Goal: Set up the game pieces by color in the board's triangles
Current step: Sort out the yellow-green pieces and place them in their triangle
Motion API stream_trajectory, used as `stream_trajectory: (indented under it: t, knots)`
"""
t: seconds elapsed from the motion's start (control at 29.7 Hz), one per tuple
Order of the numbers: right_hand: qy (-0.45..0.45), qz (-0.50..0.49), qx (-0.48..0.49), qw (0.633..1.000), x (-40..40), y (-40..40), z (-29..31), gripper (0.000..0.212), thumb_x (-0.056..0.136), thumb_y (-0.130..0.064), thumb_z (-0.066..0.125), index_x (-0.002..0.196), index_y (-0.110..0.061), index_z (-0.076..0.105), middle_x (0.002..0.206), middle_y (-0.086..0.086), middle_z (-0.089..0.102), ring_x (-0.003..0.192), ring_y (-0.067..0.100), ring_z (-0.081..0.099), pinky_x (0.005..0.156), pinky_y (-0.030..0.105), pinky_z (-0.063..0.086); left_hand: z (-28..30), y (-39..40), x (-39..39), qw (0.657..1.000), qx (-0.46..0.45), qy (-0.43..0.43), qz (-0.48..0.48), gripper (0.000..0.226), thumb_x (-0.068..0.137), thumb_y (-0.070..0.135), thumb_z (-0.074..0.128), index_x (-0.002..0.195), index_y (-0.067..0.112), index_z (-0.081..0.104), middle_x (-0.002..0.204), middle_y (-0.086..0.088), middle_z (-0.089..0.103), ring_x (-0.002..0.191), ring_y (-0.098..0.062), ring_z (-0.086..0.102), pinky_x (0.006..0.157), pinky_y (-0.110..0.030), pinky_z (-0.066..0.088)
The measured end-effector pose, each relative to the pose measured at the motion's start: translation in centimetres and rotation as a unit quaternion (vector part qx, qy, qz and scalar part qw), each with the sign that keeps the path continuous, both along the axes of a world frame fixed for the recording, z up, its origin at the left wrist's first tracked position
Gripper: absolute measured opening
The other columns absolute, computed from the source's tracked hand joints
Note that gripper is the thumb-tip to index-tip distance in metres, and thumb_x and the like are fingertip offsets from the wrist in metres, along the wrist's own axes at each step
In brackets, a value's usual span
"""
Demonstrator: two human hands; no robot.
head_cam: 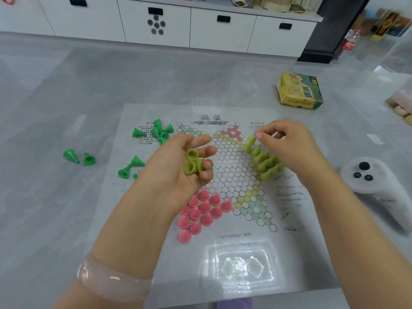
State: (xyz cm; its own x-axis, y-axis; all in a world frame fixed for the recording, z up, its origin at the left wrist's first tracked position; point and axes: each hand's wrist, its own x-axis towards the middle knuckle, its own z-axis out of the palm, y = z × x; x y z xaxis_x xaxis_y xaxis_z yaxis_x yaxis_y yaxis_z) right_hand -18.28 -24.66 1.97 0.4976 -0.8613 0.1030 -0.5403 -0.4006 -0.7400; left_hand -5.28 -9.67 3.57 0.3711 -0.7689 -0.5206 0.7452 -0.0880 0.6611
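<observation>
pink pieces [200, 214]: fill the 7 o'clock triangle of board [236, 175], done
olive pieces [266, 162]: 3 o'clock triangle, partly set
right hand [287, 141]: pinches one olive piece there
left hand [178, 170]: curled round spare olive ones
green pieces [159, 131]: loose on table [66, 97], 10 o'clock, left to do

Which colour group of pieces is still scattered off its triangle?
The bright green pieces: they lie tipped and loose left of the star, while pink pieces and olive pieces stand in triangles.

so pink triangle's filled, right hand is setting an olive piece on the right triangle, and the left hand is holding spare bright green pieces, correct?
Not quite. In the head view the left hand holds olive pieces, not bright green ones; the bright green pieces lie loose left of the star. The rest stands: pink pieces fill their triangle, and the right hand pinches an olive piece at the right triangle.
</observation>
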Motion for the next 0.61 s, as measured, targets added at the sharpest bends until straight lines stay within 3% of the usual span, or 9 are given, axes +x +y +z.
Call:
stream_trajectory:
  t: [0.13, 0.27, 0.4, 0.61]
  knots:
    - [0.085, 0.034, -0.039, 0.995, 0.14, 0.15, -0.33, 0.008, 0.083, -0.023, 0.063, 0.078, -0.026, 0.066, 0.093, -0.003, 0.051, 0.077, 0.004, 0.043, 0.063, 0.013, 0.032, 0.02, -0.04, 0.01, 1.0, -0.009, -0.006, 0.001, 0.032, 0.09, 0.01, 0.034, 0.108, 0.001, 0.058, 0.067, -0.007, 0.056, 0.048, -0.011, 0.041, 0.037, -0.015, 0.034]
    - [0.063, 0.017, -0.072, 0.995, 0.07, 0.04, -0.1, 0.008, 0.084, -0.022, 0.062, 0.079, -0.026, 0.066, 0.083, -0.009, 0.046, 0.077, 0.005, 0.043, 0.066, 0.017, 0.032, 0.2, -0.09, -0.07, 1.0, -0.016, -0.006, 0.006, 0.029, 0.088, 0.004, 0.04, 0.109, 0.0, 0.059, 0.067, -0.007, 0.056, 0.048, -0.011, 0.04, 0.036, -0.015, 0.034]
    - [0.042, 0.003, -0.099, 0.994, -0.1, -0.04, 0.2, 0.006, 0.085, -0.022, 0.061, 0.083, -0.027, 0.065, 0.079, -0.014, 0.042, 0.074, -0.002, 0.043, 0.064, 0.007, 0.03, 0.14, -0.09, 0.01, 1.0, -0.022, -0.004, 0.017, 0.03, 0.089, 0.004, 0.038, 0.11, 0.0, 0.059, 0.068, -0.007, 0.056, 0.049, -0.011, 0.04, 0.036, -0.016, 0.035]
    - [0.054, 0.011, -0.104, 0.993, -0.05, -0.01, -0.06, 0.007, 0.085, -0.021, 0.061, 0.083, -0.023, 0.067, 0.082, -0.009, 0.045, 0.074, 0.003, 0.043, 0.068, 0.017, 0.032, -0.04, 0.01, 0.11, 0.999, -0.03, -0.011, 0.02, 0.03, 0.089, 0.005, 0.039, 0.111, 0.0, 0.058, 0.066, -0.007, 0.056, 0.047, -0.01, 0.041, 0.036, -0.017, 0.035]
